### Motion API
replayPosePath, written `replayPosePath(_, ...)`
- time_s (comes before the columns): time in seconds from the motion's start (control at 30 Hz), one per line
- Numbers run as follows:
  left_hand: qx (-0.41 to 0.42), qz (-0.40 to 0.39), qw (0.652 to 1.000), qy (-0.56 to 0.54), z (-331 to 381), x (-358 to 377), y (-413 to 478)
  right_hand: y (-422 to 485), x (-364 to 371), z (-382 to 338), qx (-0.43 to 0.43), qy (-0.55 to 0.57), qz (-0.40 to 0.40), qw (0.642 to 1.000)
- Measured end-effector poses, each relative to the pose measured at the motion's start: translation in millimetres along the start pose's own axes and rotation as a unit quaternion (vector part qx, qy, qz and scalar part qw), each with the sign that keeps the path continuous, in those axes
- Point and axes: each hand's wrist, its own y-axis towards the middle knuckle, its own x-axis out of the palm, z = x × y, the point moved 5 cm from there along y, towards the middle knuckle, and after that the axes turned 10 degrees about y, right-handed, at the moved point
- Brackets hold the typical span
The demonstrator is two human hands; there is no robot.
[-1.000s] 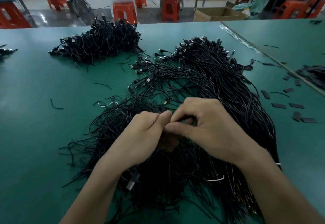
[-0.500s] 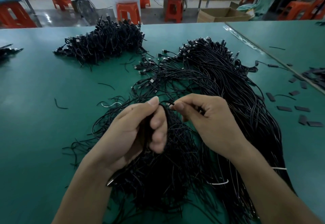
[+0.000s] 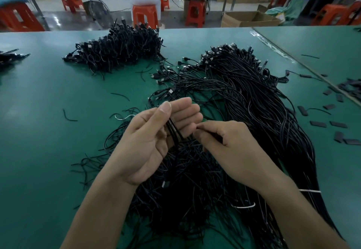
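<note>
Works with two bare hands above a green table (image 3: 39, 141). Holds the left hand (image 3: 148, 143) palm up, with fingers nearly straight and side by side. Presses the left thumb against a small bunch of cables (image 3: 172, 129) and so pinches it between thumb and the base of the fingers. Holds the right hand (image 3: 232, 151) back up, just right of the left hand, with its fingertips very near the left fingers. Curls the right fingers and pinches a single cable (image 3: 218, 137), thin and black, between thumb and forefinger. Cannot tell where this cable ends.

Directly under both hands and toward the body: a loose heap of black cables (image 3: 191, 200), met by the lower end of the bunch. Below the right wrist, on this heap: a white tie (image 3: 246, 205). Right of the right hand, from far to near: a long bundle of cables (image 3: 273, 123), plugs at its far end. Further right of the right hand, well apart: small flat black pieces (image 3: 318, 124), scattered on the table. Far beyond the left hand: a second pile of cables (image 3: 121, 53). Left of the left hand, apart from it: one short cable scrap (image 3: 68, 116).
</note>
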Motion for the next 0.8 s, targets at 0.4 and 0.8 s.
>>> replayPosePath(0.4, 0.024, 0.091, 0.995, 0.028, -1, -8, 1, -10, 15, -8, 0.021, -0.112, -0.091, 0.989)
replayPosePath(0.8, -0.058, -0.007, 0.951, 0.302, -6, 7, -7, 12, -19, -49, -0.154, -0.076, -0.044, 0.984)
